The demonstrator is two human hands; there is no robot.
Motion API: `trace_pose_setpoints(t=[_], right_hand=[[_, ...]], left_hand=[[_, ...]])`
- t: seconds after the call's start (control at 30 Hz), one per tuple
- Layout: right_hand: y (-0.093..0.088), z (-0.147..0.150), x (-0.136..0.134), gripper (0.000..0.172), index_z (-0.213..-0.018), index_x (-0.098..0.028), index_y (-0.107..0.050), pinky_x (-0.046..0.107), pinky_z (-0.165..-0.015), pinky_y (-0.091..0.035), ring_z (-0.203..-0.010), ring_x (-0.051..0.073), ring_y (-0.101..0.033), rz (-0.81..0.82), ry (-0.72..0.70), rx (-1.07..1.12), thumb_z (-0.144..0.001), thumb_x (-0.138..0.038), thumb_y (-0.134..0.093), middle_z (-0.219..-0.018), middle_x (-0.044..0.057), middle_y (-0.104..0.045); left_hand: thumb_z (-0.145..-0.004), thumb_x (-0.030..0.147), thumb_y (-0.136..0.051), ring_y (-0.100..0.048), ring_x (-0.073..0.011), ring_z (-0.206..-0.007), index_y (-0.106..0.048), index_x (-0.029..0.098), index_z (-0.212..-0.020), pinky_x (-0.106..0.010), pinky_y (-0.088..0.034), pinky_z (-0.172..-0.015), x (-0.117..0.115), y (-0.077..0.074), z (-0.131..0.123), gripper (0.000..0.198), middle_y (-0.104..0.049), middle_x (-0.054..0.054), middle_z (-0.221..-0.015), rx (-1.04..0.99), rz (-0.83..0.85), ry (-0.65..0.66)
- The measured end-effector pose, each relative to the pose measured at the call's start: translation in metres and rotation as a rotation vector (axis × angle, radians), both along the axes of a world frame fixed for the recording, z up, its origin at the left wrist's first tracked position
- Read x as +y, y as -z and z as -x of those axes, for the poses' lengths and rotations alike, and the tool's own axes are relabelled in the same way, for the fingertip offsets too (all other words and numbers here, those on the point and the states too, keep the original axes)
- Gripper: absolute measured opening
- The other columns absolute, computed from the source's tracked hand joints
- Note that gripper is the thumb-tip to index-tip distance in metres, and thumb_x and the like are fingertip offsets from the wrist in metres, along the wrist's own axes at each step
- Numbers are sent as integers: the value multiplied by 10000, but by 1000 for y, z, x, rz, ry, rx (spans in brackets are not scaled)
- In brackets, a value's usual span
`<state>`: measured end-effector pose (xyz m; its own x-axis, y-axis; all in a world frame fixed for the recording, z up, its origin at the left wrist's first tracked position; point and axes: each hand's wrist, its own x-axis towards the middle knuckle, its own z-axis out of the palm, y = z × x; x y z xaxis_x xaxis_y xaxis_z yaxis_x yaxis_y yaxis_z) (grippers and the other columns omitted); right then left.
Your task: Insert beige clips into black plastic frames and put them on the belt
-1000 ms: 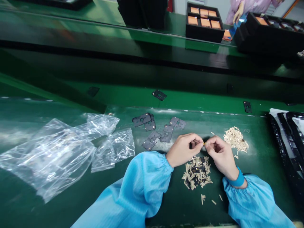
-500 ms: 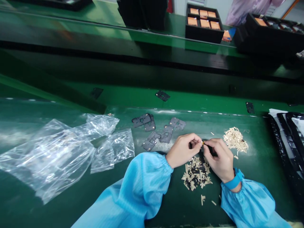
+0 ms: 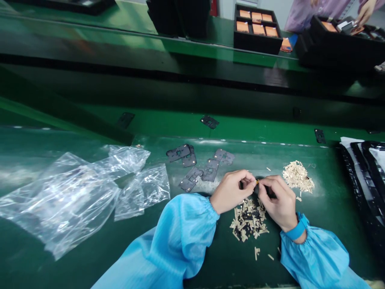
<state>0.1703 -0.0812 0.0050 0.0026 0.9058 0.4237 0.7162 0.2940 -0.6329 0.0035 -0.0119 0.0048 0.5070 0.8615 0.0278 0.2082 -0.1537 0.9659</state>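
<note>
My left hand (image 3: pixel 231 190) and my right hand (image 3: pixel 278 202) meet fingertip to fingertip above the green table. Both are pinched on one tiny yellowish piece (image 3: pixel 257 182) between them. Right below the hands lies a heap of small tan strips mixed with dark bits (image 3: pixel 249 218). A second, paler pile of tan scraps (image 3: pixel 298 176) sits just right of my right hand. Several flat dark grey parts (image 3: pixel 200 165) lie scattered on the table beyond my left hand. Both arms wear light blue sleeves.
Crumpled clear plastic bags (image 3: pixel 75 192) cover the table's left half. Black trays (image 3: pixel 365 180) stand at the right edge. Dark parts (image 3: pixel 209 121) ride the green belt beyond. Across it, black trays with orange pieces (image 3: pixel 258 27) and a co-worker's hand (image 3: pixel 365 12).
My right hand has rolled inward, fingers now curled over the piece, wrist lower. The dark parts on the belt have drifted right. The co-worker's hand moved from the far trays to the right.
</note>
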Motion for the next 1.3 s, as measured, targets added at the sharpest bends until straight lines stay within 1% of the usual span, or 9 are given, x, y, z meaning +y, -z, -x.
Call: trace_pose_setpoints(t=[0.47,0.57,0.6,0.67,0.77,0.83,0.9,1.03,1.3], right_hand=[[-1,0,2,120,-910,-237,-668,305,-595,-481,-676,179,-602,29,44,36,-939,-144,-598,-809,33,-660],[-3,-7,7,116,-862,-226,-650,306,-575,-441,-630,171,-554,50,176,69,-947,-182,-585,-794,32,-639],[-2,-10,8,134,-840,-222,-642,307,-571,-427,-620,169,-540,62,223,83,-955,-196,-579,-779,29,-628],[-1,-16,11,213,-763,-220,-618,308,-576,-405,-617,170,-526,100,269,105,-972,-234,-576,-719,18,-594],[-1,-20,14,225,-755,-218,-633,309,-591,-402,-635,168,-524,177,204,162,-964,-301,-618,-747,20,-593],[-3,-19,14,138,-881,-214,-675,298,-579,-402,-630,157,-512,260,137,272,-942,-335,-650,-810,21,-602],[-8,-17,13,182,-920,-210,-678,281,-545,-377,-596,143,-476,439,22,437,-927,-392,-668,-757,-2,-575],[-15,-16,9,356,-789,-203,-621,259,-494,-258,-520,105,-342,847,-277,837,-904,-536,-680,-619,-56,-466],[-10,-14,7,325,-789,-171,-610,247,-481,-169,-497,64,-251,1046,-398,1243,-829,-417,-819,-572,-95,-379]], left_hand=[[-864,152,-635,-578,-97,-609,-670,175,-793,-202,-463,-564,0,3,1,83,-649,22,-692,21,-33,28],[-904,169,-654,-625,-114,-666,-671,178,-839,-222,-504,-619,4,5,6,68,-665,8,-741,56,-199,18],[-916,211,-675,-653,-135,-727,-677,178,-885,-244,-529,-669,6,6,8,45,-687,-11,-795,70,-310,7],[-918,317,-713,-689,-186,-889,-674,178,-1026,-309,-564,-795,12,8,14,181,-725,-63,-946,86,-572,-4],[-904,402,-723,-692,-224,-1055,-622,187,-1180,-372,-566,-922,19,10,20,364,-735,-104,-1098,71,-881,11],[-895,398,-733,-699,-218,-1074,-609,196,-1186,-377,-563,-960,22,12,23,376,-743,-94,-1100,48,-996,6],[-883,407,-746,-710,-208,-1060,-616,216,-1161,-375,-565,-976,22,14,24,361,-752,-75,-1091,26,-1073,-17],[-866,443,-757,-729,-194,-1022,-641,255,-1129,-363,-581,-959,20,16,26,344,-768,-42,-1069,-16,-1113,-28],[-893,496,-699,-734,-173,-980,-621,202,-1093,-338,-597,-941,21,14,22,364,-769,-45,-981,-38,-1186,-60]])
